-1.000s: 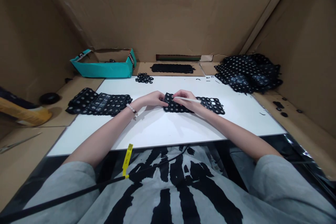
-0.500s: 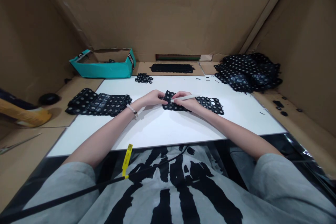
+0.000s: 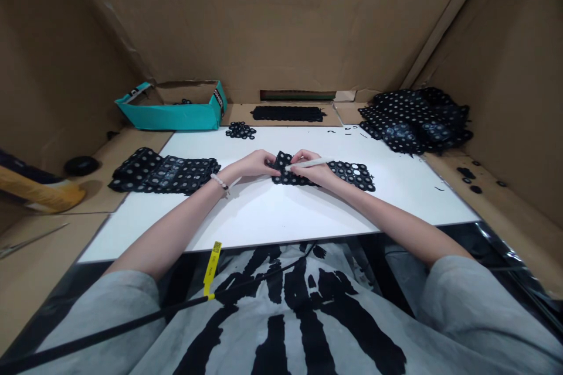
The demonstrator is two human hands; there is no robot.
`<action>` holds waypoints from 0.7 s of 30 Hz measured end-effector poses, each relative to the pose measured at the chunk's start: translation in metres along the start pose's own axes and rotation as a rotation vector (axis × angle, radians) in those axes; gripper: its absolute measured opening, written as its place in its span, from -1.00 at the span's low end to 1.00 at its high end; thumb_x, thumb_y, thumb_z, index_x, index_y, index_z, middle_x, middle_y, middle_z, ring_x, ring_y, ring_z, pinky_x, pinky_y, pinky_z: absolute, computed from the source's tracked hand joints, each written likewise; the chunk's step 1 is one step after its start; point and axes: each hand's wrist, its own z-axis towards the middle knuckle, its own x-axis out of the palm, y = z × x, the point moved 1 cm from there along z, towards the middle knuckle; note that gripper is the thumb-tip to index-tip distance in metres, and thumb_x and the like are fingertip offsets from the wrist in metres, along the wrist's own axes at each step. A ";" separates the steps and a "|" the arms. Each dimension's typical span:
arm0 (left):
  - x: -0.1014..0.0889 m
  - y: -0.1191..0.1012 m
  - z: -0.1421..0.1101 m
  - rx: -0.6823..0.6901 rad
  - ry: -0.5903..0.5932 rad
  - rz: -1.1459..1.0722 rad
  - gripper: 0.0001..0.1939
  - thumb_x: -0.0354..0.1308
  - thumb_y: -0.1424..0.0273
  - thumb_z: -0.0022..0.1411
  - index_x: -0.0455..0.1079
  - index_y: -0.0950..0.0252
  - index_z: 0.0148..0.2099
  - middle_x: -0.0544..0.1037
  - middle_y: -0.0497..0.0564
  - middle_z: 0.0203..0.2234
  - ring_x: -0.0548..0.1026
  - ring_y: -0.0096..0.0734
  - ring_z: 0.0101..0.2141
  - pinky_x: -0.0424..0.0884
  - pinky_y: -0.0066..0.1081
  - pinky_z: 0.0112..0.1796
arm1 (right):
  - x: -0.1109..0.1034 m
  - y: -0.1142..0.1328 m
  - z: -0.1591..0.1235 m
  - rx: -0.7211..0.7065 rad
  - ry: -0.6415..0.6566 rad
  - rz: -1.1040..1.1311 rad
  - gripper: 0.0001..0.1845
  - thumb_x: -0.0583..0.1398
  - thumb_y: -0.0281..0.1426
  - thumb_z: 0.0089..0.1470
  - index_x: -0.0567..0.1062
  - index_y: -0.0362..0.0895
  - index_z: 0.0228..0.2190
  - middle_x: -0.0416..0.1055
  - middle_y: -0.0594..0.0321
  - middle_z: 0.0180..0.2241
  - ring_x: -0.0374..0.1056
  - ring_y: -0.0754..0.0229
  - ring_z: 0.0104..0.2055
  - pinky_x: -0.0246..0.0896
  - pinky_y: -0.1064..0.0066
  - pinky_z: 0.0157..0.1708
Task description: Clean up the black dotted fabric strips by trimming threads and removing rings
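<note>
A strip of black lace-like fabric with rows of round holes (image 3: 358,177) lies on the white board (image 3: 259,217). At its left end my left hand (image 3: 256,164) pinches the edge between thumb and fingers. My right hand (image 3: 313,171) is closed round a slim white pen-like tool (image 3: 316,162), whose tip points left and rests at or close to the fabric. Part of the strip is hidden under my right hand. To the left, beside my left wrist, lies a folded piece of similar black dotted fabric (image 3: 165,173).
A teal open box (image 3: 171,117) stands at the back left, with small black rings (image 3: 240,130) near it. Behind the board lies a dark strip (image 3: 288,113). A heap of black dotted fabric (image 3: 416,120) sits back right. Tweezers (image 3: 35,239) and a yellow container (image 3: 41,187) are at left.
</note>
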 end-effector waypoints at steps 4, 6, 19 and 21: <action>0.000 0.003 0.000 -0.054 0.011 0.068 -0.63 0.21 0.08 0.06 0.31 0.29 -0.47 0.33 -0.09 -0.60 0.20 -0.46 -0.54 0.06 -0.42 -0.48 | 0.000 0.002 0.000 0.020 0.021 0.026 -0.79 0.26 -0.30 -0.12 0.43 -0.13 -0.39 0.42 0.30 -0.53 0.32 0.27 -0.50 0.18 0.45 -0.49; 0.001 0.002 -0.001 -0.046 -0.005 0.115 -0.64 0.20 0.07 0.07 0.31 0.28 -0.45 0.36 -0.07 -0.57 0.23 -0.43 -0.53 0.07 -0.41 -0.48 | 0.001 0.002 0.000 0.032 0.029 0.026 -0.79 0.26 -0.30 -0.12 0.43 -0.13 -0.40 0.44 0.29 -0.52 0.32 0.28 -0.50 0.20 0.45 -0.49; 0.002 -0.003 0.001 -0.131 -0.030 0.016 -0.57 0.16 0.00 0.07 0.31 0.30 -0.46 0.31 -0.07 -0.61 0.19 -0.44 -0.55 0.06 -0.40 -0.49 | -0.002 -0.003 0.002 0.072 -0.037 0.067 -0.76 0.30 -0.28 -0.15 0.44 -0.14 -0.41 0.46 0.28 -0.55 0.35 0.26 -0.53 0.22 0.45 -0.53; 0.002 -0.001 0.002 -0.156 -0.032 -0.021 -0.57 0.17 0.00 0.06 0.33 0.30 -0.45 0.29 -0.08 -0.62 0.18 -0.46 -0.56 0.04 -0.40 -0.50 | -0.002 -0.005 0.003 0.085 -0.038 0.095 -0.74 0.31 -0.28 -0.16 0.43 -0.13 -0.41 0.46 0.28 -0.55 0.36 0.25 -0.53 0.26 0.43 -0.51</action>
